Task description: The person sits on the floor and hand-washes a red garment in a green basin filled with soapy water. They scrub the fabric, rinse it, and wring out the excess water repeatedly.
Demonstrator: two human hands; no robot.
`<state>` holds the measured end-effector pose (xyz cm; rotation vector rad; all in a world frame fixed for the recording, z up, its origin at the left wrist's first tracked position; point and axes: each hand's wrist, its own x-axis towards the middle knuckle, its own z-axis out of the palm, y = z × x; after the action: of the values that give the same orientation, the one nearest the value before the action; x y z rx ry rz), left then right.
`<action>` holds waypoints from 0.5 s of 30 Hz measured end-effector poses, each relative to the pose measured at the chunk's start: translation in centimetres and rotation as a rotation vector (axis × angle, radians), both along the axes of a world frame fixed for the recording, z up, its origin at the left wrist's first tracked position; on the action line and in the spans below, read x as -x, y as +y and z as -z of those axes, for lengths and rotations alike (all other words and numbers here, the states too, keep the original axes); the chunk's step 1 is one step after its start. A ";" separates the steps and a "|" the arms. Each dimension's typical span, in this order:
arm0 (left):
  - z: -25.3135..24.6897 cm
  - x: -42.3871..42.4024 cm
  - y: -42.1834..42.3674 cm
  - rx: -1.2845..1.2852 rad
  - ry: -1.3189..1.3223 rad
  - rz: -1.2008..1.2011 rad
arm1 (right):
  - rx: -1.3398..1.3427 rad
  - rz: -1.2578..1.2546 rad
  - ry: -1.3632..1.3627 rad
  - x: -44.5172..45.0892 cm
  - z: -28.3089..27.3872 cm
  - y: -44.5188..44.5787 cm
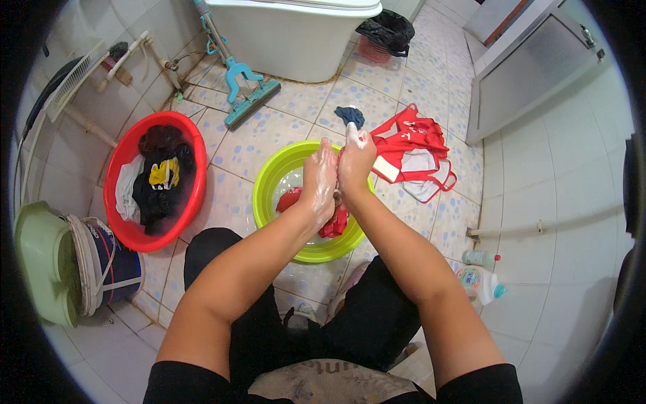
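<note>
Over a lime-green plastic basin (261,202), my left hand (320,184) and my right hand (357,159) are close together, both with white suds on them. They grip a red cloth, mostly hidden between and below them; its wet lower part (335,225) hangs towards the basin. More red cloth (288,199) lies in cloudy water to the left. Right of the basin, a pale bar of soap (385,169) rests on a red and white garment (424,141) spread on the tiles. A small dark blue cloth (350,116) lies on the floor beyond my hands.
A red basin (198,197) of dark, white and yellow clothes stands left. A sponge mop (252,104) leans by a white tub (287,40). A bucket (113,267) and green basin (40,262) are lower left. Two bottles (474,257) lie near the right wall; a bin (386,35) stands beyond.
</note>
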<state>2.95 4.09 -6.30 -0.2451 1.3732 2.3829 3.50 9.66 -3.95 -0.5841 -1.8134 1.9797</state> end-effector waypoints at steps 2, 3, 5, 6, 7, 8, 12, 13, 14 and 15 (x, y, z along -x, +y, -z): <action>0.8 1.3 -1.2 -0.013 -0.155 0.032 | -0.003 0.034 -0.066 -1.1 -0.5 -2.8; 1.5 2.7 -2.6 -0.089 -0.099 0.046 | -0.058 0.055 -0.111 -2.1 -0.4 -4.9; 0.7 3.1 -2.9 -0.162 -0.169 0.052 | -0.360 0.040 0.138 -2.7 1.4 -5.0; -1.8 1.7 -1.7 -0.149 -0.293 0.028 | -0.434 0.132 0.159 -1.7 1.6 -4.1; -3.4 0.7 -0.8 -0.138 -0.408 0.021 | -0.515 0.242 0.187 -0.4 1.4 -2.6; 0.2 0.6 -1.4 -0.120 -0.097 0.147 | -0.327 0.232 0.064 1.6 1.4 -0.3; -2.3 2.2 -2.6 -0.336 -0.135 0.277 | 0.353 0.012 0.125 2.9 0.6 4.4; -1.9 3.1 -3.2 -0.316 -0.044 0.208 | 0.425 -0.003 0.145 2.9 0.2 4.1; -1.7 3.6 -3.8 -0.337 -0.088 0.219 | 0.497 -0.017 0.164 2.8 -0.5 3.8; -2.7 3.6 -4.2 -0.359 -0.133 0.243 | 0.568 -0.020 0.188 2.7 -0.9 3.8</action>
<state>-0.69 -0.09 -3.56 -0.1258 0.8440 2.3079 0.80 13.43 -3.09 -0.5142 -1.1428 2.4774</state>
